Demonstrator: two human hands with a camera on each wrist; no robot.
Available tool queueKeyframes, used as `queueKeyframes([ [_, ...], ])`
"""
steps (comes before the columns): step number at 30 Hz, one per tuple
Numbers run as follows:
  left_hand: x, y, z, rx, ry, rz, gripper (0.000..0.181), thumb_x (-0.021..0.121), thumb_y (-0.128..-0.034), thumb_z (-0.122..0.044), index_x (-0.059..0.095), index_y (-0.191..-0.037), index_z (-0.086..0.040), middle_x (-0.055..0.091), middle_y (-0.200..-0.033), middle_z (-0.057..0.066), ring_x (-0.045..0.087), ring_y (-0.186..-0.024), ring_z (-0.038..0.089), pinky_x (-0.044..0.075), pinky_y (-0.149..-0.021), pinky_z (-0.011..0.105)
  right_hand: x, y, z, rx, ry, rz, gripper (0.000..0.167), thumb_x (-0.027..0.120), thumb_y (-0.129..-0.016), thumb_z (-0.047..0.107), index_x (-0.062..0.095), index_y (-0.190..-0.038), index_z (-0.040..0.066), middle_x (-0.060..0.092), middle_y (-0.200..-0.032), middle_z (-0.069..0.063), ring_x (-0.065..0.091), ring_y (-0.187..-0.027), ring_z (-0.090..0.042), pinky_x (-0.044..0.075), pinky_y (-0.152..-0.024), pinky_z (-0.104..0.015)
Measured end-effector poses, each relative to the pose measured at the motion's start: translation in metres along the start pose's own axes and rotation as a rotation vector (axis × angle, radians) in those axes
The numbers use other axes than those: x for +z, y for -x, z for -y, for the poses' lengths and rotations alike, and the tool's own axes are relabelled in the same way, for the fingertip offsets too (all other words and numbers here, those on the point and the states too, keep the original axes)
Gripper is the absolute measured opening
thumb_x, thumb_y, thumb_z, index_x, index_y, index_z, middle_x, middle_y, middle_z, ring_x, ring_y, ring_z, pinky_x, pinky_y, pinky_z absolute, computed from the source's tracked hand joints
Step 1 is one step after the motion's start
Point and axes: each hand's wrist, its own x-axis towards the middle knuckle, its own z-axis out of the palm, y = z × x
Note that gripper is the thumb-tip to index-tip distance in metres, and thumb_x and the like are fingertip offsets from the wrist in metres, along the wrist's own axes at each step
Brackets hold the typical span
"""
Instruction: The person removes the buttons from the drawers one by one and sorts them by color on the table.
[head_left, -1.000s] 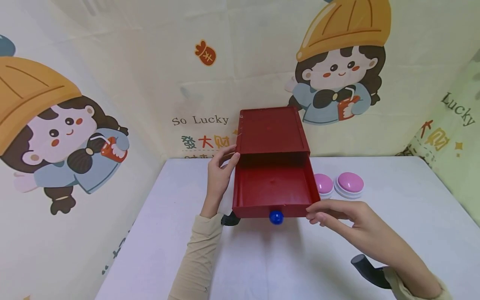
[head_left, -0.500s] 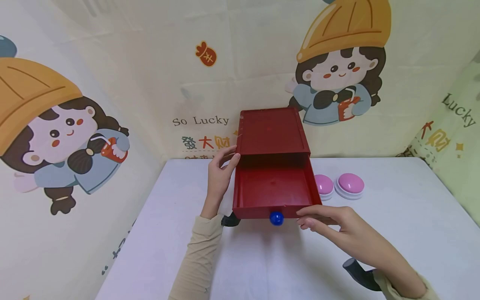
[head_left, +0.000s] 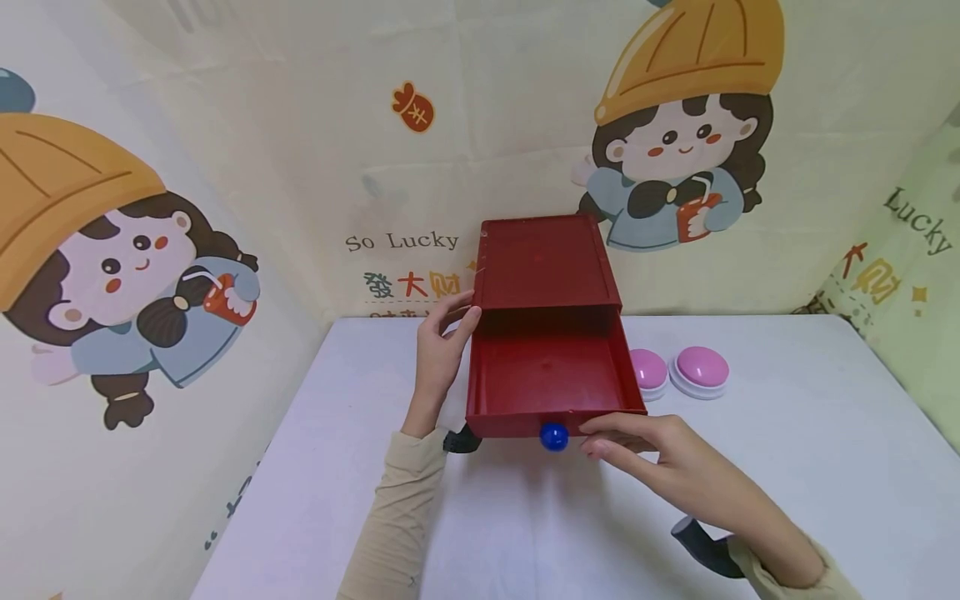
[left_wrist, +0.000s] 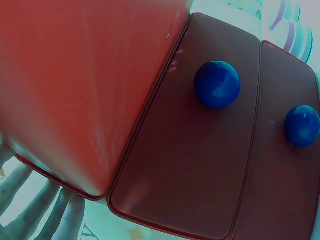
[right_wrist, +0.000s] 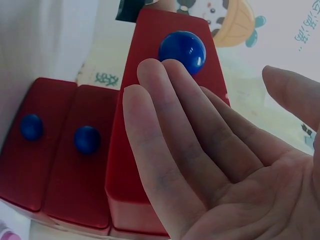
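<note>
A red drawer cabinet (head_left: 547, 262) stands at the back of the table, its top drawer (head_left: 510, 426) pulled out with nothing inside. On the drawer's front is a round blue knob (head_left: 554, 437). My left hand (head_left: 444, 346) rests against the cabinet's left side, its fingers (left_wrist: 45, 210) extended along the edge in the left wrist view. My right hand (head_left: 667, 454) is at the right half of the drawer front, fingertips just right of the knob. In the right wrist view its long fingers (right_wrist: 175, 135) are nearly straight, with the thumb apart, holding nothing.
Two pink dome buttons (head_left: 702, 367) on white bases stand right of the cabinet. Below the pulled-out drawer are two pushed-in drawers (left_wrist: 185, 140) with blue knobs. A printed cloth (head_left: 525, 108) hangs behind the white table (head_left: 337, 500).
My right hand has slid left along the drawer front, from its right corner toward the blue knob. The left hand, drawer and cabinet stay as they were.
</note>
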Motion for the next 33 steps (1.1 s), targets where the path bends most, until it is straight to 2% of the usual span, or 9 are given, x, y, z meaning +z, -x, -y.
queueKeyframes([
  [8, 0.000, 0.000, 0.001, -0.008, -0.005, -0.004, 0.040, 0.063, -0.0972, -0.016, 0.059, -0.134, -0.003, 0.062, -0.132, 0.013, 0.060, -0.117, 0.026, 0.056, -0.093, 0.036, 0.006, -0.005, -0.004, -0.012, -0.012, 0.003, 0.024, 0.059, -0.100, 0.030, 0.068, -0.121, 0.024, 0.070, -0.111, 0.012, 0.067, -0.098, -0.008, 0.058, -0.081, -0.025],
  [17, 0.000, -0.001, 0.002, -0.006, -0.004, -0.001, 0.039, 0.063, -0.0973, -0.016, 0.060, -0.134, -0.003, 0.062, -0.132, 0.013, 0.060, -0.117, 0.026, 0.056, -0.093, 0.037, 0.013, -0.010, -0.008, -0.017, -0.020, -0.003, 0.019, 0.060, -0.100, 0.031, 0.070, -0.114, 0.024, 0.070, -0.104, 0.012, 0.068, -0.096, -0.017, 0.058, -0.080, -0.027],
  [22, 0.000, -0.001, 0.002, -0.008, -0.002, -0.004, 0.039, 0.063, -0.0971, -0.016, 0.060, -0.134, -0.004, 0.062, -0.131, 0.013, 0.060, -0.117, 0.025, 0.056, -0.093, 0.035, 0.017, -0.012, -0.010, 0.032, -0.063, 0.021, 0.019, 0.060, -0.099, 0.032, 0.070, -0.114, 0.025, 0.068, -0.105, 0.007, 0.067, -0.098, -0.020, 0.057, -0.080, -0.024],
  [29, 0.000, -0.001, 0.002, -0.005, 0.000, 0.004, 0.038, 0.063, -0.0975, -0.016, 0.060, -0.133, -0.003, 0.062, -0.131, 0.013, 0.061, -0.116, 0.025, 0.056, -0.092, 0.033, 0.025, -0.016, -0.012, 0.033, -0.100, 0.031, 0.021, 0.061, -0.099, 0.030, 0.070, -0.116, 0.024, 0.067, -0.109, -0.001, 0.067, -0.098, -0.022, 0.057, -0.081, -0.025],
  [33, 0.000, -0.001, 0.002, -0.003, 0.000, 0.002, 0.038, 0.063, -0.0974, -0.016, 0.060, -0.133, -0.003, 0.062, -0.131, 0.013, 0.061, -0.116, 0.025, 0.056, -0.092, 0.034, 0.028, -0.018, -0.012, 0.044, -0.090, 0.033, 0.022, 0.060, -0.099, 0.032, 0.070, -0.116, 0.022, 0.069, -0.106, -0.002, 0.067, -0.096, -0.020, 0.057, -0.080, -0.024],
])
